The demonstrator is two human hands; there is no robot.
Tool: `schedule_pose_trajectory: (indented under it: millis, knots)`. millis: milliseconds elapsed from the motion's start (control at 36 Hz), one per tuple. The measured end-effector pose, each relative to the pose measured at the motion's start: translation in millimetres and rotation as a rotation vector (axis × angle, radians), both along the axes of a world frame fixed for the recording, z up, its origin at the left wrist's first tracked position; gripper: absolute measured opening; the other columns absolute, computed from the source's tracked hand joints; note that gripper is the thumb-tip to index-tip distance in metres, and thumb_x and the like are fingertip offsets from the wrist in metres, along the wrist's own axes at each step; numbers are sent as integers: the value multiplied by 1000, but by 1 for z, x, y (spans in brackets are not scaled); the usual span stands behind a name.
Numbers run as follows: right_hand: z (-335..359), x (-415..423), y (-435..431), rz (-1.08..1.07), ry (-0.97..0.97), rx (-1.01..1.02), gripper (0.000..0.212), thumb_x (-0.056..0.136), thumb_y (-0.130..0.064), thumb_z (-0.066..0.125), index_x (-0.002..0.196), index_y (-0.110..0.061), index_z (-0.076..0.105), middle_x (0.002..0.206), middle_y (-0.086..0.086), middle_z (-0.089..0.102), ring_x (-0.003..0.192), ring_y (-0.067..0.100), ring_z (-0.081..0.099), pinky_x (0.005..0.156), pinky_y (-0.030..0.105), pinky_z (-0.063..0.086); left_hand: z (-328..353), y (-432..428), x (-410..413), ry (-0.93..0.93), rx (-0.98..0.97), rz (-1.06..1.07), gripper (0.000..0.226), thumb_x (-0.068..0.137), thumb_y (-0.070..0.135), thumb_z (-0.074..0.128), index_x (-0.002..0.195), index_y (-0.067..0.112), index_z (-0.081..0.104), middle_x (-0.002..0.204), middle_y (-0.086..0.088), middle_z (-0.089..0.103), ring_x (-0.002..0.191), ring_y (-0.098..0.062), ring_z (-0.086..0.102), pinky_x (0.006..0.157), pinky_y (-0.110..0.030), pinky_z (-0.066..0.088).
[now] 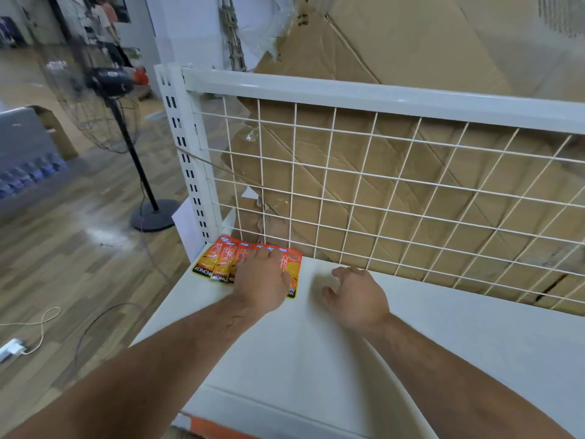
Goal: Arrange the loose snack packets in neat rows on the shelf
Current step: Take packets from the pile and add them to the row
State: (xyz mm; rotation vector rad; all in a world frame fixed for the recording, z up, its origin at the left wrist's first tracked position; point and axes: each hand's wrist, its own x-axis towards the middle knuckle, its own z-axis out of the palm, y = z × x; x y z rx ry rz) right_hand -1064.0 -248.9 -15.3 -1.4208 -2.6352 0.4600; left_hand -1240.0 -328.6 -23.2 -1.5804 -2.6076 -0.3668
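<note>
Several orange and yellow snack packets (218,263) lie overlapped in a row at the back left corner of the white shelf (316,353), against the wire grid. My left hand (261,280) lies palm down on the right part of that row and covers some packets. My right hand (356,297) hovers just right of the row, over the bare shelf, with fingers loosely curled and nothing in it.
A white wire grid back panel (380,198) stands behind the shelf, with flattened cardboard (395,58) behind it. The slotted upright post (186,153) marks the shelf's left end. A standing fan (107,87) and loose cables (44,318) are on the wooden floor at left.
</note>
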Motion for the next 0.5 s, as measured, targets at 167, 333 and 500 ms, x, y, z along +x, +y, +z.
schedule_pose_trajectory:
  millis: [167,333,500]
  knots:
    - [-13,8,-9,162,-90,65,59,91,-52,48,142,-25,40,149,-2,39,135,24,34,102,35,41,-8,-24,30,30,-10,-178,59,84,51,33,131,23,55,129,2,57,121,-23,49,101,-38,35]
    - [-6,38,-32,104,-93,34,68,91,-54,49,150,-26,30,161,0,24,144,25,24,112,39,31,-5,-35,60,-19,-80,-257,60,94,51,38,148,25,37,153,2,37,141,-20,29,115,-36,17]
    - [6,86,-61,-90,-89,31,60,89,-53,52,142,-28,39,157,0,29,143,25,27,109,40,35,4,-26,94,-67,-127,-406,62,96,52,37,152,27,27,160,4,24,146,-17,17,120,-40,12]
